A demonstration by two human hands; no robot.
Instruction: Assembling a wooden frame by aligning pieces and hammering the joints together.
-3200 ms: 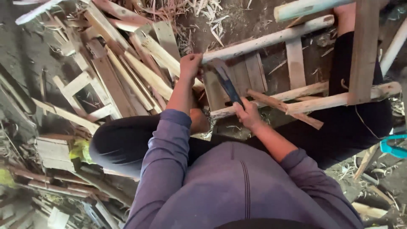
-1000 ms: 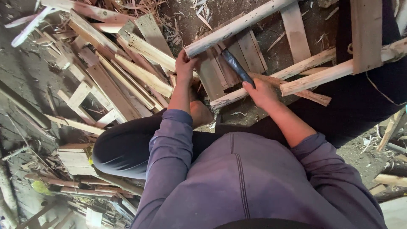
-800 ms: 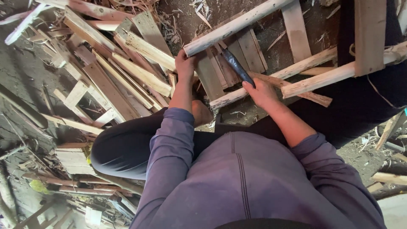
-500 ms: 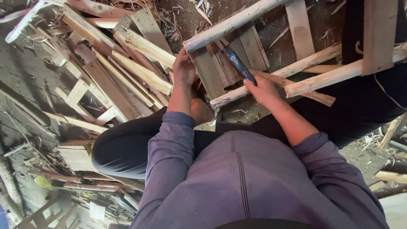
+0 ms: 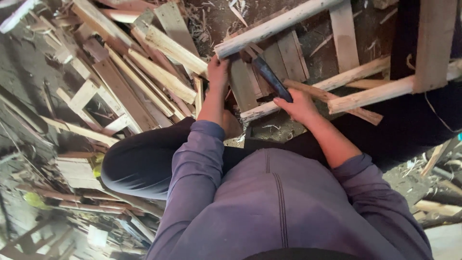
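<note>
Head view, looking straight down: two hands work at a rough wooden frame. The right hand has its grip closed tight around the dark handle of one hammer, whose head lies up against the upper pole, near that pole's left end. The left hand is curled about the edge of a flat slat just below the same pole; its grip looks closed on the slat, though the fingertips are hidden behind the wood.

Three round poles show in the frame: the upper one, a middle pole running under the right hand, and a third pole just right of it. Four flat slats stand side by side between the upper and middle poles, a fifth slat stands apart to the right, and one broad board crosses at the far right. Both forearms come out of purple sleeves, and dark trousers cover the bent knee at left.

A heap of split wood scraps, too many to count, lies on the ground to the left.

Against the picture half a second ago, the hammer head sits a little higher and closer to the upper pole, the left hand has kept its place on the slat, and the whole frame has slid slightly up and right in view.
</note>
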